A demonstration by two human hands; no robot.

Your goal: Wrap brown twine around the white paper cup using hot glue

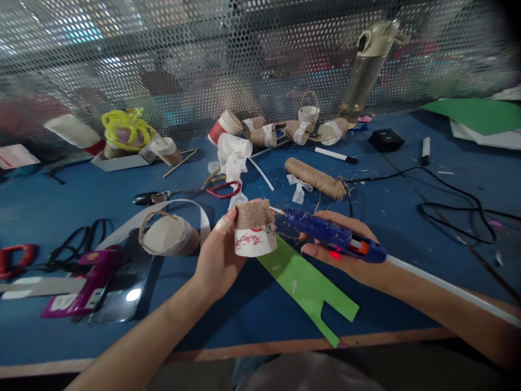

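Note:
My left hand is closed around a small paper cup, white with pink print, its upper part wrapped in brown twine. My right hand grips a blue glue gun with an orange trigger and a white glue stick trailing out behind. The gun's nozzle points left and touches the twine band on the cup. Both hands hover just above the blue table, over a green paper cutout.
A twine spool lies behind the hands. Red-handled scissors, several wrapped cups, a finished twine basket, a water bottle, black cables, a marker and a purple glue gun are scattered about. Perforated metal screen behind.

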